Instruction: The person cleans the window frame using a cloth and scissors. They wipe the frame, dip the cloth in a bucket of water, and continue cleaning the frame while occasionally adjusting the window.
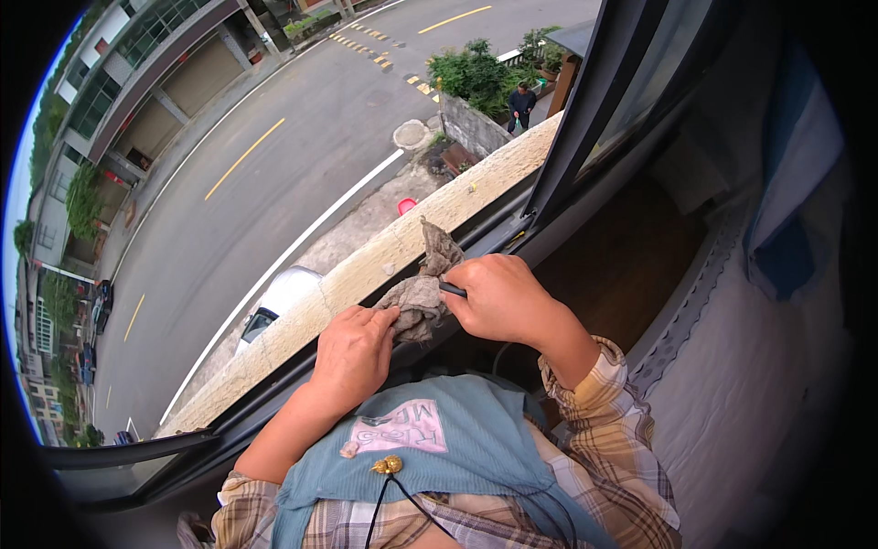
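Note:
A crumpled grey-brown rag (416, 302) lies over the dark metal track of an open window, in front of my body. My left hand (355, 348) holds its left edge between thumb and fingers. My right hand (495, 296) is closed around a thin tool with a black end (453, 289), resting against the rag's right side; the rest of the tool is hidden by hand and cloth. One end of the rag sticks up past my right hand towards the outer ledge (357, 271).
Beyond the ledge, far below, are a road (274, 171), a white car (285, 295) and a person (521, 106). A dark window frame (583, 113) stands at the right. Farther right are a bed (727, 384) and a blue-and-white cloth (789, 178).

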A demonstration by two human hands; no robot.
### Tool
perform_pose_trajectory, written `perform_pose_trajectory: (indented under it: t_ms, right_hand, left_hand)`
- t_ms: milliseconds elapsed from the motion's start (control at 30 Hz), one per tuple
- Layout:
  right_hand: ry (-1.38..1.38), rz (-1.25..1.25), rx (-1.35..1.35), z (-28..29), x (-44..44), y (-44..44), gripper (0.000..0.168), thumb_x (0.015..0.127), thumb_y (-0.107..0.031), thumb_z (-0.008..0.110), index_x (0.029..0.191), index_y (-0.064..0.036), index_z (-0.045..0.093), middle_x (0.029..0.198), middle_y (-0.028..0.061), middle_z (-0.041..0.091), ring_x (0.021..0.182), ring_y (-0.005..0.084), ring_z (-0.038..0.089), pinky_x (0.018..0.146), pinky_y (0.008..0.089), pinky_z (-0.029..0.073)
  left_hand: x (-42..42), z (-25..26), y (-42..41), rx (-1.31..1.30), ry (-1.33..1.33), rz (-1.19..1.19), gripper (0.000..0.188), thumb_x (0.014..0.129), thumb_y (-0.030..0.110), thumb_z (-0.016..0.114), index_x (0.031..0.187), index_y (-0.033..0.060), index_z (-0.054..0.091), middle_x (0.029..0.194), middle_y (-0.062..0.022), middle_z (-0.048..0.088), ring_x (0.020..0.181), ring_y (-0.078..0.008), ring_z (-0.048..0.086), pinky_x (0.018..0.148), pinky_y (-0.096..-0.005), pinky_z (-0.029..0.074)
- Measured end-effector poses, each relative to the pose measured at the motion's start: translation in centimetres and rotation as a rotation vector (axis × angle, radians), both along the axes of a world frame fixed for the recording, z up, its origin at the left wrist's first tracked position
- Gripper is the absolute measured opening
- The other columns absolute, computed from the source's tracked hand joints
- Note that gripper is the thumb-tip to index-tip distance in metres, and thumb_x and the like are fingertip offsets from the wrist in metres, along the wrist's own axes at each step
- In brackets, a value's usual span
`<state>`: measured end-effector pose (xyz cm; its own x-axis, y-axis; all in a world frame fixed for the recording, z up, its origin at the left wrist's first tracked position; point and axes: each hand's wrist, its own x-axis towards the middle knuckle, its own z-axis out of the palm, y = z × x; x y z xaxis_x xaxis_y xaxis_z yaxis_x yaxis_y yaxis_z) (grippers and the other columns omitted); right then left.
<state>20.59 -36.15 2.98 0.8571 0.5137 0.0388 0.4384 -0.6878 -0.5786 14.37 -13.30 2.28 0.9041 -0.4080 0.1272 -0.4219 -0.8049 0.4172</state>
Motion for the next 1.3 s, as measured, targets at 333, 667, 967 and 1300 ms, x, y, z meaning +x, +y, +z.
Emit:
perform_pose_trajectory:
  t_ms: [333,667,967,1300]
  right_hand:
    - [0.578,0.002,0.377,-3.8,3.3,-0.7,0.026,0.088,-0.022,0.065,0.079,0.002,0.065,0.069,0.0171,0.063,0.062,0.0256,0.060,0.062,0.0382,0.047]
    - [0.563,-0.205,0.481,-1.6,2.5,-2.5,0.035,0.091,-0.024,0.061,0.070,0.003,0.062,0.059,0.0057,0.061,0.055,0.0132,0.054,0.056,0.0313,0.044]
    - [-0.082,-0.460,0.215,-1.3,1.8,-5.1,0.028,0.093,-0.026,0.060,0.089,0.001,0.065,0.085,0.0264,0.067,0.084,0.0468,0.063,0.073,0.0522,0.050]
    - [-0.163,-0.341,0.639,1.5,-0.7,-4.0,0.021,0.093,-0.012,0.064,0.106,0.005,0.064,0.096,0.0242,0.068,0.089,0.0414,0.067,0.075,0.0407,0.053]
  left_hand:
    - [0.3,-0.2,-1.2,-0.087,0.159,0.107,0.041,0.079,0.004,0.070,0.119,-0.0035,0.061,0.101,-0.0243,0.069,0.098,-0.0397,0.065,0.086,-0.0443,0.052]
    - [3.0,-2.8,-3.7,-0.391,0.278,0.132,0.049,0.079,-0.007,0.068,0.125,-0.0052,0.054,0.118,-0.0224,0.067,0.117,-0.0320,0.064,0.101,-0.0375,0.050]
    - [9.1,-3.7,-9.6,-0.577,0.327,0.008,0.045,0.079,-0.013,0.055,0.123,-0.0020,0.052,0.118,-0.0206,0.065,0.119,-0.0303,0.064,0.099,-0.0364,0.050]
    - [8.0,2.5,-5.8,-1.089,0.396,-0.038,0.042,0.082,-0.014,0.052,0.122,-0.0019,0.055,0.124,-0.0101,0.060,0.125,-0.0199,0.057,0.109,-0.0334,0.043]
